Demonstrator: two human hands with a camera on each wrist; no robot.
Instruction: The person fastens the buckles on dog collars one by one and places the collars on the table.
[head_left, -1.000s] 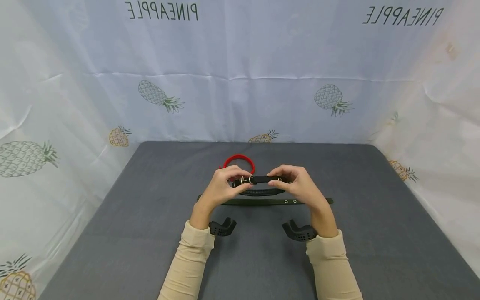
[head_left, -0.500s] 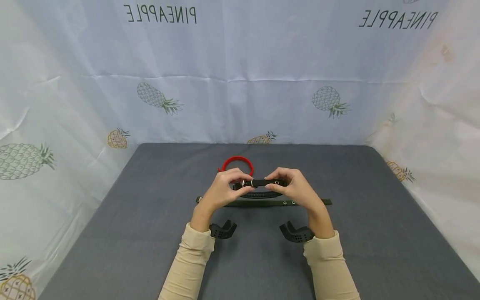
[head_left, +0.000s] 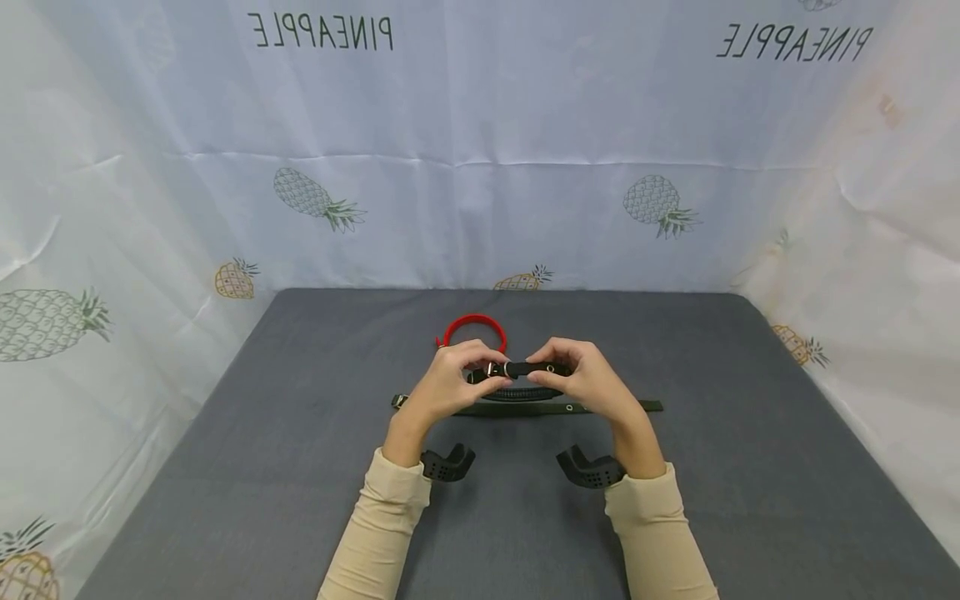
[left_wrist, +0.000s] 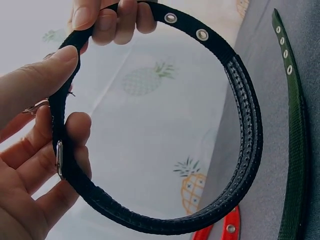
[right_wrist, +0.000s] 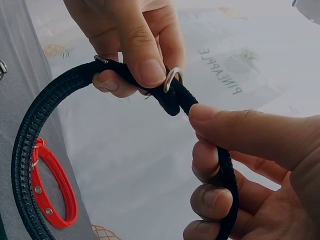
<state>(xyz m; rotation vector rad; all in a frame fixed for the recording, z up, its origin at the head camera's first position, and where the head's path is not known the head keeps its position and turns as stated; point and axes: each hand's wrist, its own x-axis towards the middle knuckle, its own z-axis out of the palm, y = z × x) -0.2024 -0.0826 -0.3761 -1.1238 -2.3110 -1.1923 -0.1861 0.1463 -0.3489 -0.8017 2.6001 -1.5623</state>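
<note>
Between both hands a black collar [head_left: 528,368] is held up, bent into a loop with its strap threaded through the buckle. My left hand [head_left: 450,379] grips the buckle side; the metal buckle [left_wrist: 60,159] sits by its fingers in the left wrist view. With thumb and fingers, my right hand [head_left: 583,371] pinches the strap part with eyelets [left_wrist: 171,18]. A metal ring [right_wrist: 173,79] stands at the left thumb tip, beside a short black strap loop. The padded, stitched section [left_wrist: 245,110] curves away from the hands.
On the grey table [head_left: 510,525], a dark green collar [head_left: 525,409] lies stretched out under the hands. Behind them lies a red collar [head_left: 504,335] in a ring shape. A pineapple-print curtain [head_left: 480,100] encloses the back and sides.
The hands have drawn slightly closer together, my right hand shifting a little left along the black collar. Both keep their hold, and the head view has tilted slightly.
</note>
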